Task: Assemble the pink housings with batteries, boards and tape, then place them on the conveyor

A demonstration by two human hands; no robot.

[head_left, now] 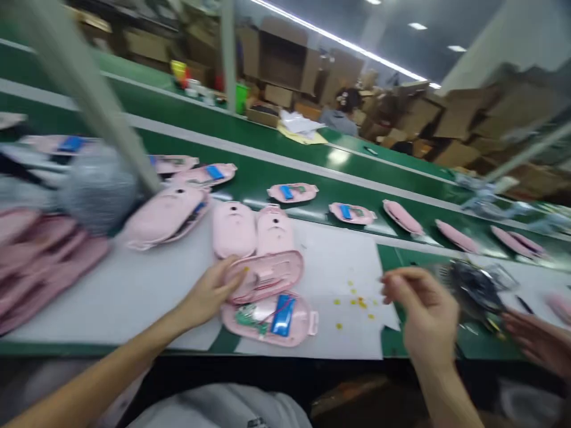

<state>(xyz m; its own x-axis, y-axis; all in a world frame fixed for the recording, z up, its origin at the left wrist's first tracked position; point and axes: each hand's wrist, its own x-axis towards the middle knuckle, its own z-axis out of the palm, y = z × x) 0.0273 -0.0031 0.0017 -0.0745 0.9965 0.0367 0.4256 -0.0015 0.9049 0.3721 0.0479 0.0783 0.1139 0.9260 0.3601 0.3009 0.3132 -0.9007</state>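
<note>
My left hand [212, 291] grips the left end of a pink shell half [279, 270], tilted with its hollow inside showing. Just below it, a second pink half [301, 321] lies on the white sheet, with a blue battery [283, 315], a green board [250, 318] and thin red wires. My right hand [422, 303] is raised to the right of the sheet, fingers curled and tips together; whatever they hold, if anything, is too small to make out. Small yellow pieces [362, 303] are scattered on the sheet between my hands. Two closed pink cases [234, 230] stand behind the shell.
Stacked pink shells [44, 267] and a bubble-wrapped bundle [98, 187] are at the left. More pink cases [292, 192] lie along the green bench behind a slanting post [96, 101]. Another person's hand [535, 336] is at the right, near a dark bundle [477, 285].
</note>
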